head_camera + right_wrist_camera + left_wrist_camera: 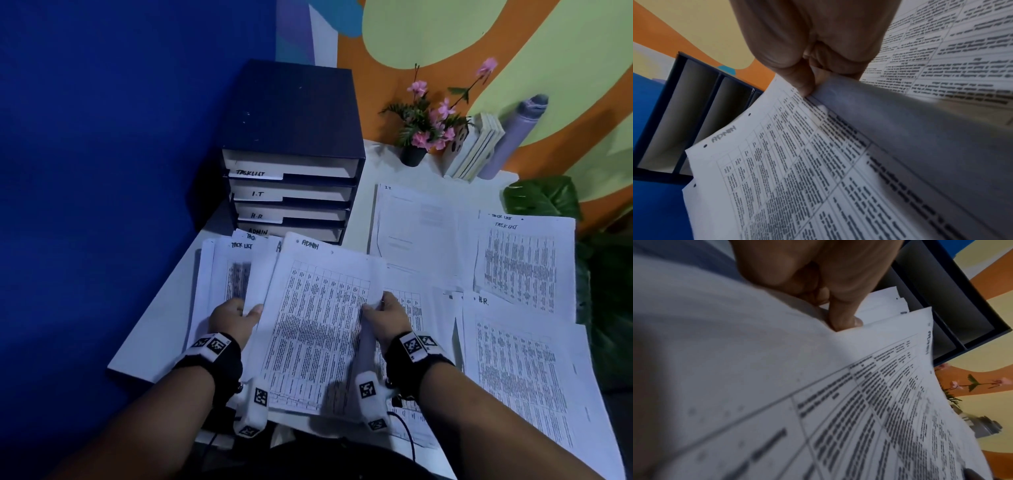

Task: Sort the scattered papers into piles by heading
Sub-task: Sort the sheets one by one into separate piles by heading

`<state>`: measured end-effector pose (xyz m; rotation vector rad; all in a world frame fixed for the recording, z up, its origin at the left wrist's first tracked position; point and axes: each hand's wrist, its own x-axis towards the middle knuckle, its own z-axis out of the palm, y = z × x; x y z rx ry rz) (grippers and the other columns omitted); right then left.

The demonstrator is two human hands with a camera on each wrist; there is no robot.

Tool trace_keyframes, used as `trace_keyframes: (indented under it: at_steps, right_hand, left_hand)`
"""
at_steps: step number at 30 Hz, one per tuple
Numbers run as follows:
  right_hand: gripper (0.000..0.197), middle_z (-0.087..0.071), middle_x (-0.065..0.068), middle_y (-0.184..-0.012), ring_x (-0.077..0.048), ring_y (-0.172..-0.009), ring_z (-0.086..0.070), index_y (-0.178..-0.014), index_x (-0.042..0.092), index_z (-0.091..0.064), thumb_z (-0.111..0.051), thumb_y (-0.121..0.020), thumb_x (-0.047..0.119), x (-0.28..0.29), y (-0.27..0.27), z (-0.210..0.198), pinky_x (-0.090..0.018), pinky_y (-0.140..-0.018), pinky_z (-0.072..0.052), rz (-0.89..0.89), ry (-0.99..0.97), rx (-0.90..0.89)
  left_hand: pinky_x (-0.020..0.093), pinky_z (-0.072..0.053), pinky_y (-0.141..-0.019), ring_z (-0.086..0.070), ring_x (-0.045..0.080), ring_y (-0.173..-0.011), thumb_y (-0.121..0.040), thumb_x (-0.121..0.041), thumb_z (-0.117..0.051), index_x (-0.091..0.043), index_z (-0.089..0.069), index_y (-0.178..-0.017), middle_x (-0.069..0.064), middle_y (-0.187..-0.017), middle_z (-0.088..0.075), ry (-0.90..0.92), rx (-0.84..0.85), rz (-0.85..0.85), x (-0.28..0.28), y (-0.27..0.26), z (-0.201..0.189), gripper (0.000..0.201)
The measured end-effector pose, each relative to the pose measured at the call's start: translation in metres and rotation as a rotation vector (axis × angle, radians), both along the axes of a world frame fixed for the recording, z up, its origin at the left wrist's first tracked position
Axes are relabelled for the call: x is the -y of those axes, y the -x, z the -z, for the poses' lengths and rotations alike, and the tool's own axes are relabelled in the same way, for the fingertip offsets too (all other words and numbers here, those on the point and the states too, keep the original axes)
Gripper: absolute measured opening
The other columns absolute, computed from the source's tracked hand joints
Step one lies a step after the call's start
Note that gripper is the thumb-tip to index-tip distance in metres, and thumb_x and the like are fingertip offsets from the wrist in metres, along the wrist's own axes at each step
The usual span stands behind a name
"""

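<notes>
A sheet headed ADMIN (318, 325) is lifted off the desk between both hands. My left hand (239, 313) pinches its left edge, thumb on top; in the left wrist view the left hand (838, 318) grips the ADMIN sheet (859, 402). My right hand (378, 308) pinches the curled right edge; the right wrist view shows the right hand (809, 84) on that ADMIN sheet (789, 170). Under the left hand lies a mixed stack with TASK LIST papers (233, 270). Sorted piles lie to the right: I.T (414, 222), TASK LIST (524, 267), H.R (520, 370).
A dark drawer unit (291, 164) with trays labelled TASKLIST, I.T, H.R and ADMIN stands at the back left of the white desk (161, 325). A potted pink flower (424, 126), books (476, 147) and a grey roll (513, 137) line the back wall. Green leaves (544, 198) sit at the right.
</notes>
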<state>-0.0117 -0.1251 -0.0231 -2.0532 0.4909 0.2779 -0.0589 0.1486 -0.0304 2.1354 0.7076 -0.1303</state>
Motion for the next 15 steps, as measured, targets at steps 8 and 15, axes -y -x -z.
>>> trace_keyframes:
  at_steps: [8, 15]
  right_hand:
    - [0.018, -0.06, -0.015, -0.069, -0.028, -0.064, -0.06, -0.076, 0.006, -0.055, -0.054, -0.069, 0.022, 0.033, -0.008, 0.034, -0.051, -0.063, -0.057, 0.048, -0.016, -0.037]
    - [0.026, -0.062, -0.016, -0.077, -0.028, -0.065, -0.061, -0.09, 0.018, -0.054, -0.06, -0.065, 0.014, 0.018, -0.004, 0.006, -0.055, -0.063, -0.056, 0.086, -0.25, -0.035]
  left_hand:
    - [0.03, -0.029, -0.059, -0.041, 0.025, -0.063, -0.097, -0.018, -0.047, -0.004, -0.043, -0.07, 0.008, -0.063, -0.043, -0.076, 0.008, -0.059, -0.005, -0.004, -0.004, 0.03]
    - [0.025, -0.031, -0.059, -0.045, 0.022, -0.069, -0.095, -0.007, -0.043, -0.009, -0.052, -0.078, 0.004, -0.07, -0.05, 0.08, 0.008, 0.02, 0.019, -0.007, -0.012, 0.02]
